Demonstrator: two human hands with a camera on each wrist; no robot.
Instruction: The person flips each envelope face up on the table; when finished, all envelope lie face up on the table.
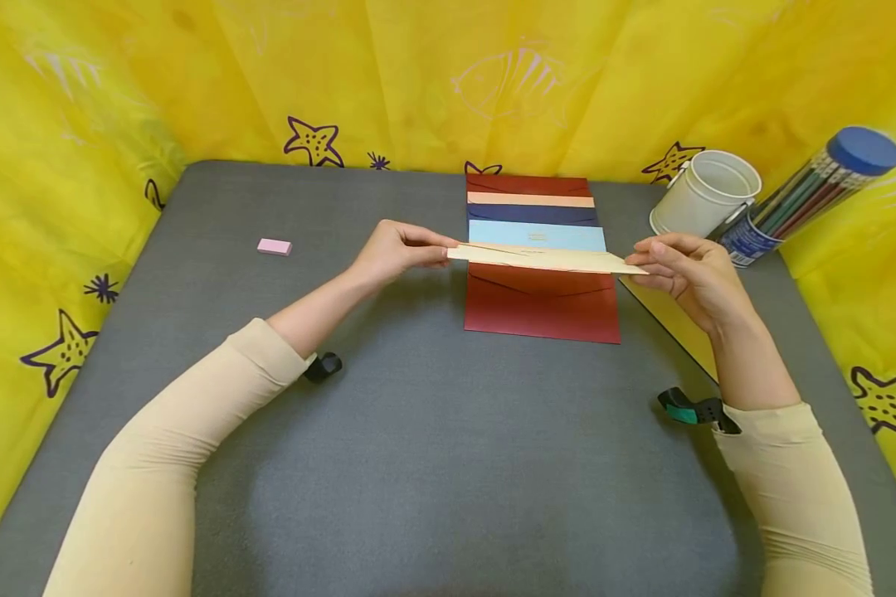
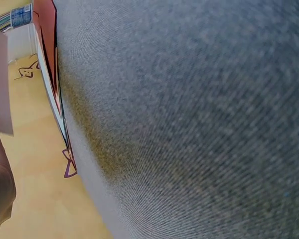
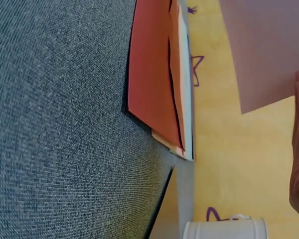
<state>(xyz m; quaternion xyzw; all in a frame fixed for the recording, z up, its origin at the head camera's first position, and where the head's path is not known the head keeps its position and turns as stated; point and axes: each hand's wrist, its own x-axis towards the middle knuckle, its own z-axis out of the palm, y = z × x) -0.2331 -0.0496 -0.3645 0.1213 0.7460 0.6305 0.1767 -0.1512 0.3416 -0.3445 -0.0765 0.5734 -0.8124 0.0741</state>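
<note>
Both hands hold a cream envelope nearly level above the table, seen almost edge-on in the head view. My left hand pinches its left end between thumb and fingers. At the right end, my right hand grips a corner. Beneath and behind it lie overlapping envelopes: a red envelope in front, then a light blue envelope, a navy envelope, a peach strip and a dark red envelope at the back. In the right wrist view the held envelope hangs clear of the pile.
A yellow sheet or envelope lies partly under the right hand. Behind that hand stand a white pail and a clear tub of pencils with a blue lid, leaning right. A pink eraser lies at left. Yellow cloth surrounds the grey table.
</note>
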